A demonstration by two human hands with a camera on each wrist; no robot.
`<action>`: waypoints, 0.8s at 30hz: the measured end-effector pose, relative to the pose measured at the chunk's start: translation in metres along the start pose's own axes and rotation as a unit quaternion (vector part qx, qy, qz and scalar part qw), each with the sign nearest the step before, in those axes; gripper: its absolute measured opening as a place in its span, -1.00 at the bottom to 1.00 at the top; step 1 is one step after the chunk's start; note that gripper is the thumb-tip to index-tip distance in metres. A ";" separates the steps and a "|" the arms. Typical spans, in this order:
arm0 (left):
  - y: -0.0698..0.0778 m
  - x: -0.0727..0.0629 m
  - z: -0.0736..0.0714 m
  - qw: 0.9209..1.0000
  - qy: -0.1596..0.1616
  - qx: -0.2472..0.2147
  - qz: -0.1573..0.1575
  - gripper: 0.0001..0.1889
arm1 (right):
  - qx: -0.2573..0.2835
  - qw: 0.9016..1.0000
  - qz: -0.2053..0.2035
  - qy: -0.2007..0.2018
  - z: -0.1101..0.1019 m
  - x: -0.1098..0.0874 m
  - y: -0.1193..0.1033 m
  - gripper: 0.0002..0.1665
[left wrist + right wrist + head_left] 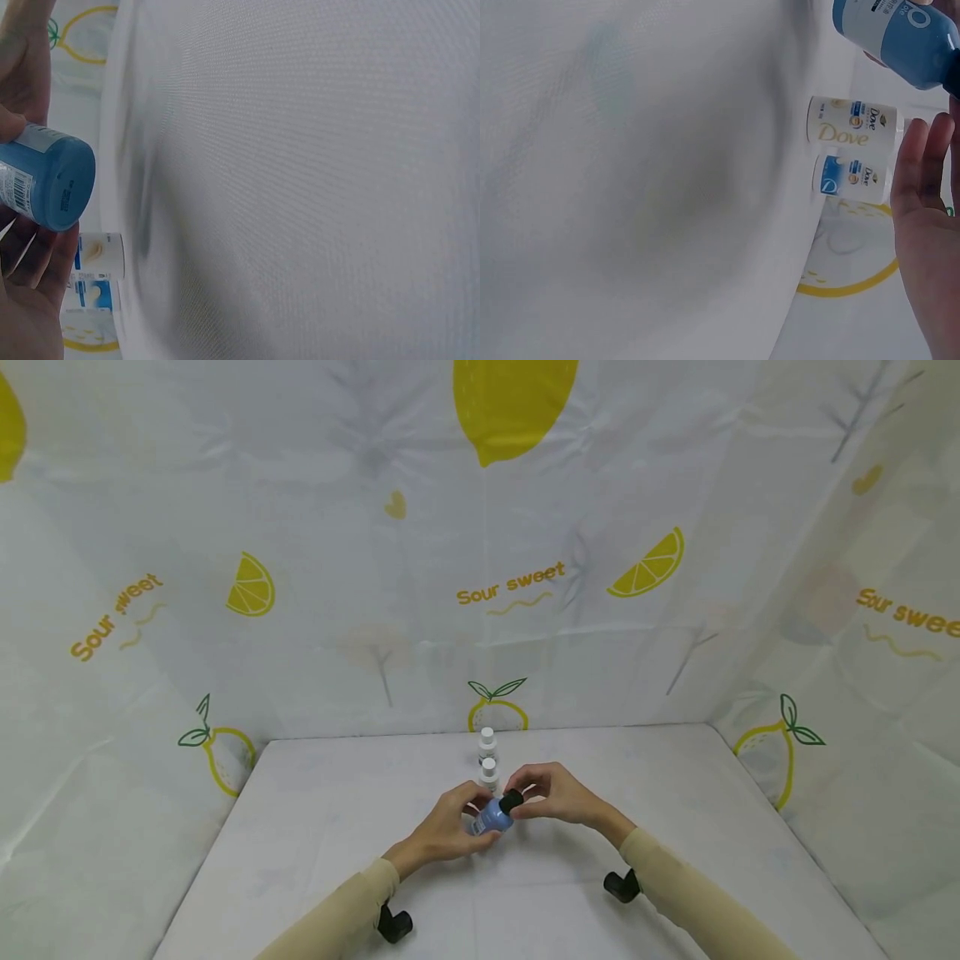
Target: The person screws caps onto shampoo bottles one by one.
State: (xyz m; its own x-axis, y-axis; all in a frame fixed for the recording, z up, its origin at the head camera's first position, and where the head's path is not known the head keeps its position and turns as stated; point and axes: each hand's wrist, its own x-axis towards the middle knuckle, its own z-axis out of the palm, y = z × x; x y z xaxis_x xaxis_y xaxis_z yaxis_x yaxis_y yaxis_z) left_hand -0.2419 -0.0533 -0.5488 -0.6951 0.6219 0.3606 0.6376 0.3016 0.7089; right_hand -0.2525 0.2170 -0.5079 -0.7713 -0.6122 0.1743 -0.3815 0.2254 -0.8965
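Note:
My left hand (442, 828) grips a blue bottle (492, 818) by its body, tilted above the table with its top toward the right. The fingers and thumb of my right hand (564, 795) hold the bottle's black cap (512, 801). In the left wrist view the bottle's round base (71, 184) faces the camera, and a barcode label shows on its side. Just behind the hands, a white Dove bottle (851, 122) stands upright. A second white Dove bottle (849, 175), with a blue patch on its label, stands farther back.
A white cloth covers the table (322, 802). At its back edge rises a white curtain (322, 652) printed with lemons and lettering, which also hangs along both sides. Black wrist-worn pieces hang below the left sleeve (337, 906) and the right sleeve (701, 902).

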 end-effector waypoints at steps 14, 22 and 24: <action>-0.001 0.001 0.000 1.000 0.005 0.003 -0.007 -0.49 | -0.041 0.998 0.004 0.052 0.008 0.004 -0.007 -0.72; -0.001 0.001 -0.001 1.000 0.003 0.000 -0.007 -0.49 | -0.073 0.995 0.020 0.071 0.012 0.004 -0.010 -0.69; -0.002 0.001 -0.001 1.000 0.003 -0.001 -0.008 -0.49 | -0.080 0.994 0.025 0.073 0.013 0.005 -0.011 -0.68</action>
State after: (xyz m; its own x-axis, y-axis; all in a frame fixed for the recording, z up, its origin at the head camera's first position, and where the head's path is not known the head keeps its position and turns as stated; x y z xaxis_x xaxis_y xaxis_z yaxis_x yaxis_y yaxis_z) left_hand -0.2439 -0.0538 -0.5489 -0.7071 0.6128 0.3528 0.6259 0.3103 0.7155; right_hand -0.2453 0.2020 -0.5026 -0.8522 -0.4836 0.1996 -0.4089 0.3776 -0.8308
